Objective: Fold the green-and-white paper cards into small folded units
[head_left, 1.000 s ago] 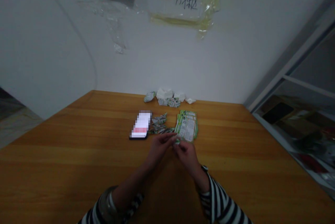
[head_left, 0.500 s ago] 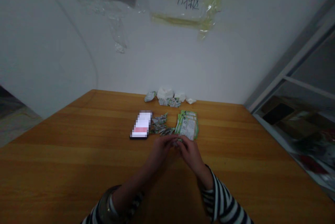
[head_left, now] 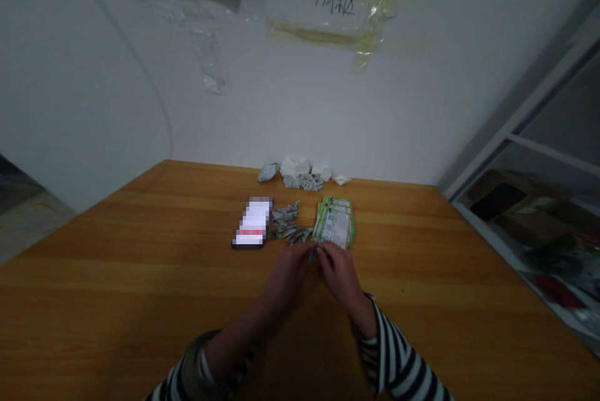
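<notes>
The left hand (head_left: 287, 275) and right hand (head_left: 340, 273) meet low over the bench (head_left: 122, 282), their fingers (head_left: 328, 251) curled nearly closed around a small green-and-white scrap (head_left: 313, 255). The view is dim, so I cannot tell which hand really grips it. A stack of green-printed packets (head_left: 335, 223) lies just ahead of the right hand, the nearer one, its long axis running away from the person. Folded printed strips (head_left: 285, 224) sit beyond the left hand, beside a pixelated phone (head_left: 252, 223). Crumpled white paper (head_left: 295, 168) lies farther off.
</notes>
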A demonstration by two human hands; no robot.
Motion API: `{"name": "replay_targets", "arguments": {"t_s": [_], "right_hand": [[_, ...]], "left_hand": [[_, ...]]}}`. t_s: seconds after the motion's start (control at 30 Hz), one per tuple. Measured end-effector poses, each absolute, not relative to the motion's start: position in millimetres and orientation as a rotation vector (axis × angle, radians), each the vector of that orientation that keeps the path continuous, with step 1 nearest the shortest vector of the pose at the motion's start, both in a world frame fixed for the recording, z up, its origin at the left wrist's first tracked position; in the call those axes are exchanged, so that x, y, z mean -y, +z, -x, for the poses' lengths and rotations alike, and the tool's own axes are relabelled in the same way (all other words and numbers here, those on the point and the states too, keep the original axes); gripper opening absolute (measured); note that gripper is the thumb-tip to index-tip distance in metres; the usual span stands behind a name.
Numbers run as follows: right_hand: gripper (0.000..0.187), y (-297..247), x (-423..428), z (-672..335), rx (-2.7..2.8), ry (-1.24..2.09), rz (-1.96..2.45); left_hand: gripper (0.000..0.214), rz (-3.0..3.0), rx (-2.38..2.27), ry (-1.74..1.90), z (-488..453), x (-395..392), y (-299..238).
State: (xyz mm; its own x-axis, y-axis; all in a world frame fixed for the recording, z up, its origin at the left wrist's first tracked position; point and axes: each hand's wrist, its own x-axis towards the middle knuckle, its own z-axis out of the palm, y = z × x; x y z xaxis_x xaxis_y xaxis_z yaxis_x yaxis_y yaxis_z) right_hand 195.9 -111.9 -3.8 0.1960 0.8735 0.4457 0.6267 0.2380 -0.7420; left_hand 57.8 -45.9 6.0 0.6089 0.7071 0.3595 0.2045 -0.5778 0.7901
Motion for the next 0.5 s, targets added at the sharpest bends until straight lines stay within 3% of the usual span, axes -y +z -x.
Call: {"name": "replay_targets", "arguments": {"t_s": [0.5], "right_hand": [[0.01,-4.9,110.0,-188.2,1.24,0.401,1.393]], "left_hand": [[0.028,-2.074,-0.756,0.84,-60.5,52.1,13.7]]}}
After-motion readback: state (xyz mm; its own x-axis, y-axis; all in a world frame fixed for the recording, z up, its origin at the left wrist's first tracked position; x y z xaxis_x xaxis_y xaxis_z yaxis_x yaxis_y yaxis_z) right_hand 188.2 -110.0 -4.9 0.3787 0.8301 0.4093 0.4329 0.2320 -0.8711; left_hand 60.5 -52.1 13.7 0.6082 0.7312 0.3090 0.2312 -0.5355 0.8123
